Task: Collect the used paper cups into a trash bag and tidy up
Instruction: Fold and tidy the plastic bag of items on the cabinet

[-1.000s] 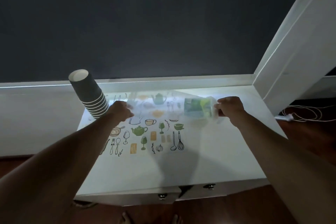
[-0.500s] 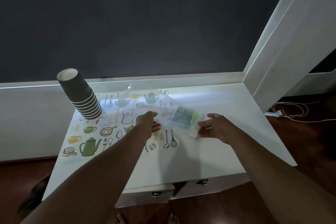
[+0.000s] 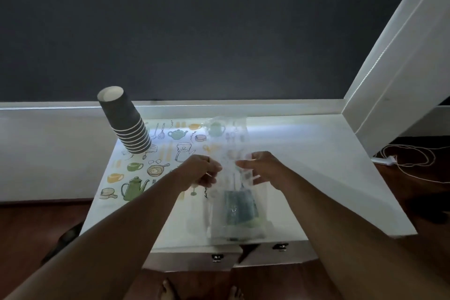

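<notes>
Hands, left hand (image 3: 203,172) and right hand (image 3: 259,169), pinch the clear bag (image 3: 231,178) over the tabletop's front edge, likely to open it for the stacked cups (image 3: 126,122).

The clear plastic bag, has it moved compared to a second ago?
Yes. The clear plastic bag has come toward the table's near edge, now hanging lengthwise between the left hand and right hand.

A stack of paper cups (image 3: 126,122), nested upside down, stands at the left rear of the surface (image 3: 316,178), left of frame centre. At frame centre the left hand (image 3: 202,170) and right hand (image 3: 260,168) hold a plastic bag (image 3: 233,192) between them above the surface. A cable (image 3: 411,161) lies on the floor at the frame's right edge.
</notes>
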Demonstrator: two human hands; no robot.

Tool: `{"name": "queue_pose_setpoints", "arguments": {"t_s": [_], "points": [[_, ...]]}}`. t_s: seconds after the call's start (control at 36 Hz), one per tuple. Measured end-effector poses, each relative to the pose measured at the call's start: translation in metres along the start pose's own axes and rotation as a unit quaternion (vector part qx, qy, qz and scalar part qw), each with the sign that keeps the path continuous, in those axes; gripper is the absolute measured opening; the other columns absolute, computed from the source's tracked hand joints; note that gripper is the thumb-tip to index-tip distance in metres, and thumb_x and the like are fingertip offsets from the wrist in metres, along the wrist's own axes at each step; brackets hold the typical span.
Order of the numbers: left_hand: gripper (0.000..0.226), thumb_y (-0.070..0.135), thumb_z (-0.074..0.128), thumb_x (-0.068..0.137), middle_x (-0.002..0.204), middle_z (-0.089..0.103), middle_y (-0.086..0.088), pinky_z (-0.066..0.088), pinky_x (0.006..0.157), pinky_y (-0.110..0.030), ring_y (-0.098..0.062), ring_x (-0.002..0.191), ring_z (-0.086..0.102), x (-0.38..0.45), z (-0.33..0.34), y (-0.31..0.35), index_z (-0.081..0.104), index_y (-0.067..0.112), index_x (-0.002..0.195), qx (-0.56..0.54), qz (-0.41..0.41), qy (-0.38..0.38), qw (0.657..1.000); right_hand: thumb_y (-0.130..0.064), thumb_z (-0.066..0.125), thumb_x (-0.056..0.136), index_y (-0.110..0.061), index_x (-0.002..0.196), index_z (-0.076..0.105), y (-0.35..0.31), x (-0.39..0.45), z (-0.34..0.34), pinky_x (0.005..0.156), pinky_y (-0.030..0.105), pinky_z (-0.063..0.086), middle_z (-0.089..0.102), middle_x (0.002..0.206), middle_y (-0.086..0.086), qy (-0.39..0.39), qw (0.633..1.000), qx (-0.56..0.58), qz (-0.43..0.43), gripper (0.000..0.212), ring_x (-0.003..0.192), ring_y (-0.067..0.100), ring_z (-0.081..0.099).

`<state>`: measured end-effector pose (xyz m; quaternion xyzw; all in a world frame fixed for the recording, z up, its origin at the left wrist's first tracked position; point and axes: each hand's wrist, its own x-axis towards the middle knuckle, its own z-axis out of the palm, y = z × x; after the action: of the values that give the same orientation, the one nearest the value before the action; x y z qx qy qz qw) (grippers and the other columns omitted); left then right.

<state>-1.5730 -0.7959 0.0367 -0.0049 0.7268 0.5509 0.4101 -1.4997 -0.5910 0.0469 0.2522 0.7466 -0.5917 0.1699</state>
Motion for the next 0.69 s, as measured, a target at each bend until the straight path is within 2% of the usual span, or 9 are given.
{"name": "queue_pose_setpoints", "arguments": {"t_s": [0.08,0.28,0.33,0.42,0.5,0.53,0.58,0.61,0.69], "points": [[0.013,0.001,0.067,0.085,0.066,0.059,-0.012,0.054,0.050,-0.027,-0.021,0.050,0.063,-0.004,-0.008,-0.004,0.065,0.000,0.098,0.004,0.005,0.015,1.000,-0.007,0.079,0.078,-0.003,0.104,0.067,0.000,0.003,0.007,0.058,0.032,0.059,0.073,0.077,0.017,0.017,0.999,0.050,0.008,0.029,0.056,0.024,0.068],[0.034,-0.004,0.055,0.089,0.065,0.064,-0.009,0.053,0.054,-0.026,-0.020,0.056,0.062,-0.004,-0.025,-0.005,0.071,0.012,0.114,-0.120,0.030,-0.031,0.992,0.005,0.065,0.086,-0.007,0.096,0.075,0.005,0.006,0.004,0.058,0.032,0.057,0.067,0.067,0.015,0.012,0.989,0.143,-0.022,0.018,0.055,0.022,0.062],[0.033,-0.005,0.051,0.091,0.066,0.065,-0.007,0.053,0.055,-0.025,-0.018,0.056,0.064,-0.004,-0.021,-0.001,0.073,0.009,0.110,-0.139,0.037,-0.025,0.989,0.007,0.062,0.086,-0.003,0.088,0.075,0.006,0.006,0.003,0.054,0.030,0.056,0.067,0.066,0.014,0.023,0.986,0.163,-0.039,0.016,0.053,0.021,0.063],[0.039,-0.010,0.042,0.088,0.080,0.064,-0.012,0.054,0.051,-0.026,-0.021,0.056,0.066,-0.001,-0.017,0.002,0.077,0.007,0.083,-0.226,0.038,-0.006,0.973,0.005,0.064,0.077,0.002,0.072,0.069,0.006,0.004,0.000,0.054,0.027,0.052,0.067,0.061,0.007,0.027,0.974,0.204,-0.093,0.008,0.054,0.022,0.063],[0.029,0.011,0.047,0.090,0.095,0.062,-0.016,0.056,0.054,-0.029,-0.026,0.064,0.067,0.002,-0.019,0.007,0.075,0.005,0.085,-0.275,0.012,-0.032,0.961,0.012,0.054,0.077,-0.016,0.049,0.069,0.005,0.008,-0.003,0.065,0.026,0.043,0.066,0.061,0.000,0.121,0.978,0.136,-0.106,0.043,0.066,0.018,0.060],[0.028,0.026,0.053,0.091,0.097,0.063,-0.016,0.056,0.057,-0.030,-0.027,0.066,0.067,0.001,-0.021,0.008,0.073,0.006,0.095,-0.266,-0.004,-0.050,0.963,0.015,0.050,0.077,-0.017,0.048,0.069,0.004,0.009,-0.003,0.065,0.026,0.043,0.067,0.064,0.003,0.134,0.977,0.118,-0.113,0.048,0.067,0.019,0.060],[0.051,0.054,0.066,0.082,0.094,0.065,-0.014,0.055,0.061,-0.031,-0.026,0.069,0.067,0.002,-0.020,0.009,0.062,0.015,0.115,-0.204,-0.026,-0.085,0.975,0.018,0.048,0.071,-0.016,0.051,0.070,0.001,0.010,-0.002,0.063,0.024,0.045,0.069,0.067,0.007,0.157,0.977,0.068,-0.127,0.045,0.065,0.019,0.061],[0.060,0.057,0.072,0.077,0.094,0.066,-0.013,0.054,0.062,-0.031,-0.024,0.069,0.066,0.004,-0.018,0.009,0.057,0.020,0.121,-0.166,-0.023,-0.096,0.981,0.017,0.048,0.070,-0.016,0.052,0.070,0.001,0.011,-0.002,0.059,0.020,0.045,0.070,0.066,0.005,0.172,0.975,0.041,-0.131,0.044,0.061,0.014,0.062],[0.058,0.024,0.085,0.070,0.090,0.064,-0.012,0.049,0.061,-0.027,-0.019,0.066,0.060,0.006,-0.009,0.002,0.053,0.015,0.118,-0.085,-0.007,-0.088,0.992,0.014,0.043,0.073,-0.019,0.060,0.074,0.001,0.011,-0.001,0.050,0.015,0.046,0.072,0.069,-0.005,0.193,0.972,0.027,-0.134,0.047,0.054,0.004,0.063]]}}
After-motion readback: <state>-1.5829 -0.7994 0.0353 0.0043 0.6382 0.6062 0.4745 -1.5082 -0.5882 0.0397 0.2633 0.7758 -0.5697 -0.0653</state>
